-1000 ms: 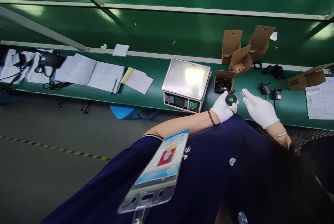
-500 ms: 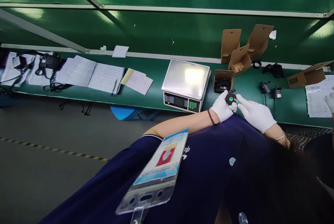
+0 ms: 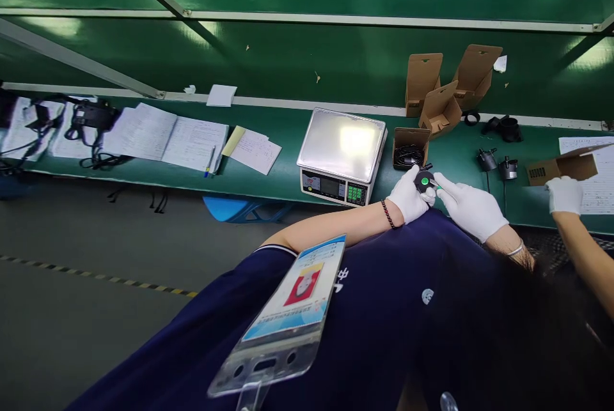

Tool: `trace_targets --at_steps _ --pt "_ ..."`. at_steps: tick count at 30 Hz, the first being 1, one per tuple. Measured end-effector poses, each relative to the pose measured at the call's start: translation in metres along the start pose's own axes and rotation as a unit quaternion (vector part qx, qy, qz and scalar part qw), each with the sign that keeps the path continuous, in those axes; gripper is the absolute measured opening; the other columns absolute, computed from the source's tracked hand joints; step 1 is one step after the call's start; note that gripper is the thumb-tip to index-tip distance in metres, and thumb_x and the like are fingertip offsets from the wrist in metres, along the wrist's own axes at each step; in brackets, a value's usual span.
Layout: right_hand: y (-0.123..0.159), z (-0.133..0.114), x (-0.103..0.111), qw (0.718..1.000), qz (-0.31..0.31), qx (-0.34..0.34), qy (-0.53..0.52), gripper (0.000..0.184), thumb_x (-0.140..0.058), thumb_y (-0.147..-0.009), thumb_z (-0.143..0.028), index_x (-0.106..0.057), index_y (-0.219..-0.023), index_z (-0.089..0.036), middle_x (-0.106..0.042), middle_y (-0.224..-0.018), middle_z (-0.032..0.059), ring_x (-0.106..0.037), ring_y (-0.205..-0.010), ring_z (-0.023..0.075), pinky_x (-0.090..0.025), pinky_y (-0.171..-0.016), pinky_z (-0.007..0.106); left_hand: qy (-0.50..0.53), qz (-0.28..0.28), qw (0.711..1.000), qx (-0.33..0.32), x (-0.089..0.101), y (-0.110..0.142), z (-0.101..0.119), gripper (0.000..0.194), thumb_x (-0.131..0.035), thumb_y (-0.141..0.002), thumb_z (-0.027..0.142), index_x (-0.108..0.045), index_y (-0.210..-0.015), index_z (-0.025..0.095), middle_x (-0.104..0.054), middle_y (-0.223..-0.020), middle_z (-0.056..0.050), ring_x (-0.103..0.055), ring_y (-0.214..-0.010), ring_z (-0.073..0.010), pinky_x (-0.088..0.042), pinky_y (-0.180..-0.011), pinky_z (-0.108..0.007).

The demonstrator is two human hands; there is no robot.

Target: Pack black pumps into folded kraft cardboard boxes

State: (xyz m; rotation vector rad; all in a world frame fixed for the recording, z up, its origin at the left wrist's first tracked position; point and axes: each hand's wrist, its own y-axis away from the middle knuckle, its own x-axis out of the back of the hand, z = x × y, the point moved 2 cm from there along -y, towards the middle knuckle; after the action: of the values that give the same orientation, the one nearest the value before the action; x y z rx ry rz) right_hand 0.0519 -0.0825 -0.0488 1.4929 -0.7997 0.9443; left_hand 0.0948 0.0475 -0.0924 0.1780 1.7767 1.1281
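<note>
1. Far left of the frame, and here's a tangle of black cables with a dark boxy adapter [image 3: 93,114], lying over white papers on the long green bench [image 3: 290,133].
2. Moving along, an open notebook with handwritten white pages [image 3: 165,133], a blue-and-white pen [image 3: 209,162] on its right-hand page.
3. Next up, loose white written sheets [image 3: 256,152] with a yellow strip; below the bench edge, a bright blue plastic stool [image 3: 225,208].
4. Centre of the frame: a white weighing scale with a shiny metal plate [image 3: 338,142], nothing but glare on top.
5. Right of centre, the action! The white-gloved left hand [image 3: 409,197] has its fingers curled closed around a round black device with a green centre [image 3: 425,182], just below a small open brown cardboard box [image 3: 413,136] of coiled black cable [image 3: 407,155].
6. In from the right comes the white-gloved right hand [image 3: 470,209], thumb and fingers pinched on a slim green-marked tool [image 3: 436,185] at the device's edge; whether the tip touches, I can't tell.
7. Upper right, three open brown cartons [image 3: 425,82]; below them, two small black corded units [image 3: 508,169].
8. Far right, a co-worker's gloved hand [image 3: 566,195] is at a flapped brown carton [image 3: 573,169].
</note>
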Motion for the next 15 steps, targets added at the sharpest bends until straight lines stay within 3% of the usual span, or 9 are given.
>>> trace_targets --at_steps 3,15 --pt "0.0001 0.0000 0.0007 1.000 -0.003 0.001 -0.001 0.053 -0.027 -0.106 -0.042 -0.035 -0.156 -0.031 -0.072 -0.111 0.0090 -0.070 -0.089 0.0261 -0.046 -0.067 0.031 -0.039 -0.010 0.999 -0.011 0.0002 -0.0007 0.0002 0.041 -0.038 -0.103 0.045 -0.051 -0.078 0.015 -0.051 -0.062 -0.001 -0.046 -0.041 -0.0087 -0.032 -0.035 -0.016" --pt "-0.0029 0.0030 -0.0047 1.000 0.002 0.008 -0.002 0.052 -0.029 -0.105 -0.043 -0.037 -0.156 -0.031 -0.072 -0.108 0.0094 -0.069 -0.088 0.0244 -0.048 -0.071 0.031 -0.037 -0.009 0.999 -0.003 0.0016 -0.0016 0.0009 0.041 -0.037 -0.103 0.044 -0.049 -0.077 0.016 -0.051 -0.061 -0.001 -0.045 -0.041 -0.0087 -0.032 -0.035 -0.016"
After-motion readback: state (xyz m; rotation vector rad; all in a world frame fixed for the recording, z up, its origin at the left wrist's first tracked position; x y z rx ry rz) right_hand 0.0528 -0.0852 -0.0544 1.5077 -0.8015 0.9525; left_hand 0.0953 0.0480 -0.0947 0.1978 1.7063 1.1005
